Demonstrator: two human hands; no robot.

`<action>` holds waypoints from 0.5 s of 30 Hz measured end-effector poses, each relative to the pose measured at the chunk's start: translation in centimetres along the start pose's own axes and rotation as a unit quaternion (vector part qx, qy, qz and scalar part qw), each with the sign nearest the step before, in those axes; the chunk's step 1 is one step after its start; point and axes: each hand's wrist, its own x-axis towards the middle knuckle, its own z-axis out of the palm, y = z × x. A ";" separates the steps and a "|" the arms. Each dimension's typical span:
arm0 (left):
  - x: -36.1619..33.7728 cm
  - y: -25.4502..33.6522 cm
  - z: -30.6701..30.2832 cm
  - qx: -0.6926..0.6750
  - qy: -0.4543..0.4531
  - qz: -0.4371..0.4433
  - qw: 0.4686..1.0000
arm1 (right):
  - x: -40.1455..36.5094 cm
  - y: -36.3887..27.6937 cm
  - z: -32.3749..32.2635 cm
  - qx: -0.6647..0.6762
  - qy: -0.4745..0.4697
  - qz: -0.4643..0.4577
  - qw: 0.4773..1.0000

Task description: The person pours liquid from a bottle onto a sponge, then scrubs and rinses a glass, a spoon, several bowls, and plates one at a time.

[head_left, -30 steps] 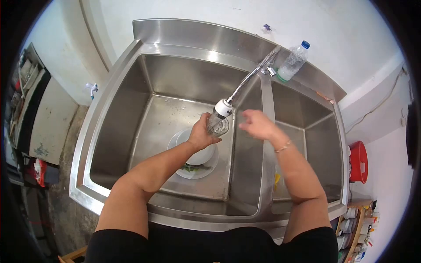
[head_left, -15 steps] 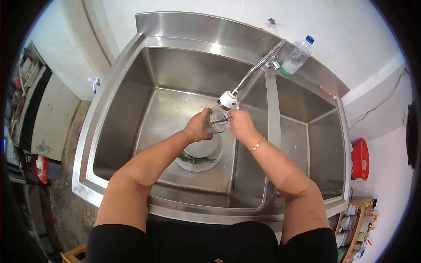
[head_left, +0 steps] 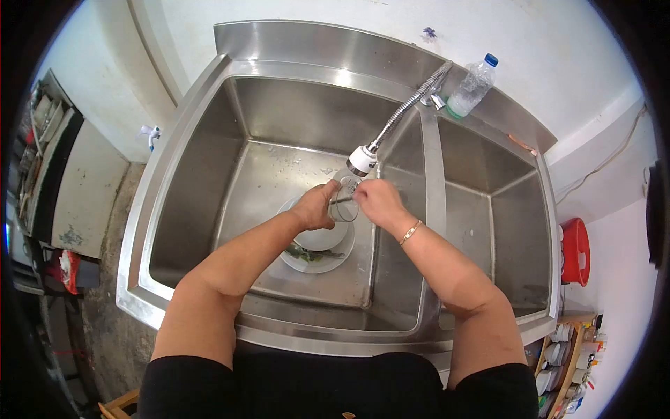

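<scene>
My left hand (head_left: 317, 208) is wrapped round a clear drinking glass (head_left: 347, 211), which it holds under the faucet's white spray head (head_left: 361, 159). In my right hand (head_left: 380, 201) is a thin dark-looking utensil (head_left: 343, 200), pinched by its end and reaching to the glass; its kind is hard to make out. Below the glass, a white plate or bowl (head_left: 317, 239) rests on a larger plate (head_left: 333, 264) in the sink basin. Something leafy and green (head_left: 303, 254) shows between them, partly hidden by my left arm.
A steel divider (head_left: 434, 181) separates the large basin from a smaller right basin (head_left: 518, 237). The flexible faucet neck (head_left: 408, 106) arches from the back ledge, beside a plastic bottle (head_left: 473, 87). A red tub (head_left: 575, 251) stands at the right, above shelved dishes (head_left: 555, 356).
The glass has tipped and shifted slightly, its mouth now closer to the spray head. My right hand has moved a little down and left, nearer the glass.
</scene>
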 end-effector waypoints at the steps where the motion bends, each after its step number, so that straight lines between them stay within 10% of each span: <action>1: 0.1 -0.2 -0.1 -0.005 -0.010 0.002 1.000 | -0.1 0.0 0.1 0.001 -0.001 0.001 1.000; 15: -0.4 -0.5 -5.5 0.125 -0.163 -0.037 0.978 | -0.3 -0.7 -2.6 -0.014 0.005 0.137 0.990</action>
